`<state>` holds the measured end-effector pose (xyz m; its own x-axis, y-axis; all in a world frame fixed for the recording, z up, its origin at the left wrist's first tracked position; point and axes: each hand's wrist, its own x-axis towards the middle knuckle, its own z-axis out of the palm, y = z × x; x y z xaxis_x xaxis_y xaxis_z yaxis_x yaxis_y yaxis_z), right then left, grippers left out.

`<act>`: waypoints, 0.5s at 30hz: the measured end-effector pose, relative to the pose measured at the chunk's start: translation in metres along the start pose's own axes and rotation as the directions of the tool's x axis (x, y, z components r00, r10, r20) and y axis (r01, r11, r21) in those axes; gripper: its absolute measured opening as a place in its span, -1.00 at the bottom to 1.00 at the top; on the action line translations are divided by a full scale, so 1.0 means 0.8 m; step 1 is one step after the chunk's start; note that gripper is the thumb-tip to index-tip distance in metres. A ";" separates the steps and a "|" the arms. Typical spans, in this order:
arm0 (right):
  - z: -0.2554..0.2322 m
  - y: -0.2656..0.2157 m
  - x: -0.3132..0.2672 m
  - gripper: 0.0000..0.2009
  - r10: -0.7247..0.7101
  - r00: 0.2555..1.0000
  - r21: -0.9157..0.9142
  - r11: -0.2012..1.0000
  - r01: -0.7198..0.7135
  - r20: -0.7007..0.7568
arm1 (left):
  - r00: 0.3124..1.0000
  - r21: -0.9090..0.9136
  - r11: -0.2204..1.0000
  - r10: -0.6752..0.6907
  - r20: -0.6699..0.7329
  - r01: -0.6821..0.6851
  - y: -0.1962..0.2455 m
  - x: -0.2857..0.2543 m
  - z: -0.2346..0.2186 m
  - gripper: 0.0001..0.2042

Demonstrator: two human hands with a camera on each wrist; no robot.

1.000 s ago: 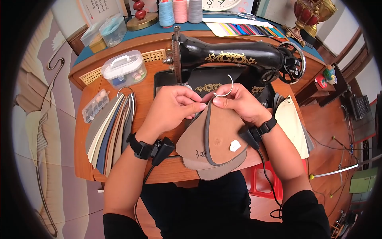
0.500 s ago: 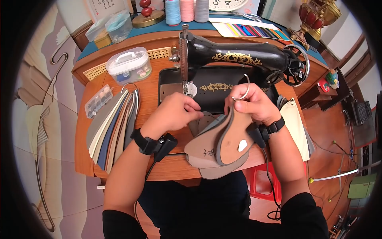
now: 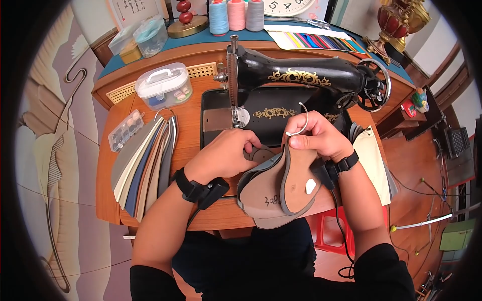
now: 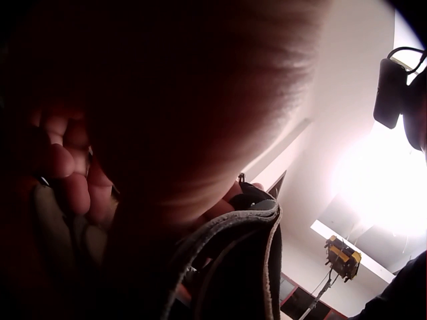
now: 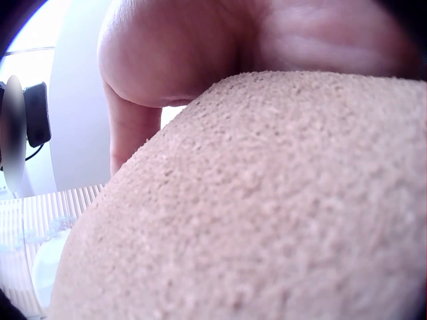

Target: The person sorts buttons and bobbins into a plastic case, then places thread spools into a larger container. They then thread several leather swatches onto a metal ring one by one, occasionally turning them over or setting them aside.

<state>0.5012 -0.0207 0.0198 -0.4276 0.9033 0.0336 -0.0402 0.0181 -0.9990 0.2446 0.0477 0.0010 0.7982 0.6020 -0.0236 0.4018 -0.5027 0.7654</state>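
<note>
The right hand (image 3: 321, 136) pinches the narrow top of a bundle of leather swatches, by its open metal ring (image 3: 306, 120). A brown swatch (image 3: 297, 175) with a white patch hangs in front; its rough underside (image 5: 267, 200) fills much of the right wrist view. Behind it is a taupe swatch (image 3: 258, 194) with handwritten digits. To the left, the left hand (image 3: 223, 156) has curled fingers and thumb at the edge of a grey swatch (image 3: 260, 155) in the same bundle. The left wrist view shows its fingertips (image 4: 75, 190) dimly against a swatch.
A black sewing machine (image 3: 296, 70) stands behind the hands. Left on the table are a fanned swatch bundle (image 3: 145, 163), a button box (image 3: 126, 131) and a clear lidded box (image 3: 163, 88). Cream swatches (image 3: 369, 158) lie right; thread spools (image 3: 236, 16) stand at the back.
Over the last second the left hand left the bundle's top and moved down and left to the grey swatch. The right hand shifted right with the ring, and the swatches spread apart.
</note>
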 end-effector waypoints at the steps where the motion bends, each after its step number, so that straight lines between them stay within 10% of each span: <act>1: 0.000 0.000 0.000 -0.87 0.000 1.000 0.000 1.000 0.000 0.000 | 1.000 0.013 1.000 0.008 -0.020 -0.007 -0.002 0.000 0.002 -0.68; 8: 0.001 0.000 0.000 -0.88 -0.003 1.000 0.019 1.000 0.003 0.009 | 0.989 -0.044 0.995 -0.079 0.123 0.085 0.012 0.000 -0.006 -0.72; 15: 0.004 -0.003 0.003 -0.90 0.036 0.993 0.032 0.999 -0.032 -0.111 | 0.982 -0.391 0.913 -0.166 -0.091 0.117 0.003 0.005 -0.004 -0.74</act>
<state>0.4973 -0.0199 0.0225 -0.3258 0.9454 -0.0053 -0.0555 -0.0247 -0.9982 0.2476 0.0509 0.0049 0.6761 0.7311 -0.0911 0.2847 -0.1452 0.9475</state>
